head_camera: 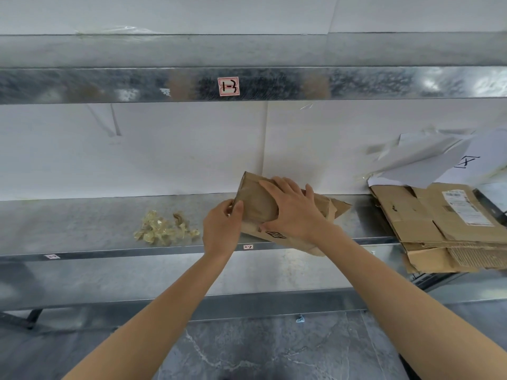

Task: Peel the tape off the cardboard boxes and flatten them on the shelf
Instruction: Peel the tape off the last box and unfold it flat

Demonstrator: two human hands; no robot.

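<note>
On the middle level of the metal shelf (90, 215), against the white backing, everything belonging to the task is laid out. At the right end, a stack of flattened cardboard (444, 229) overhangs the front lip; several sheets are layered there, but an exact count cannot be made, and one shipping label is seen on the top sheet. Near the centre, one cardboard box (256, 204) is held, tilted and already partly collapsed, with a flap sticking out to its right and its near edge past the shelf lip. It is judged to be light and thin-walled: stiff across a panel, weak along the creases, easily dented. A hold at the edges and corners is judged best, with pressure put on the broad face for flattening.

Two hands are counted. The right hand (293, 212) is spread across the top face, fingers curled over the far edge and thumb on the near side, gripping the box. The left hand (222, 229) is closed in a pinch at the box's left corner; whether tape is caught there cannot be told. Left of the hands, one small pile of crumpled tape (164, 229) lies on the shelf, apart from the box.
</note>
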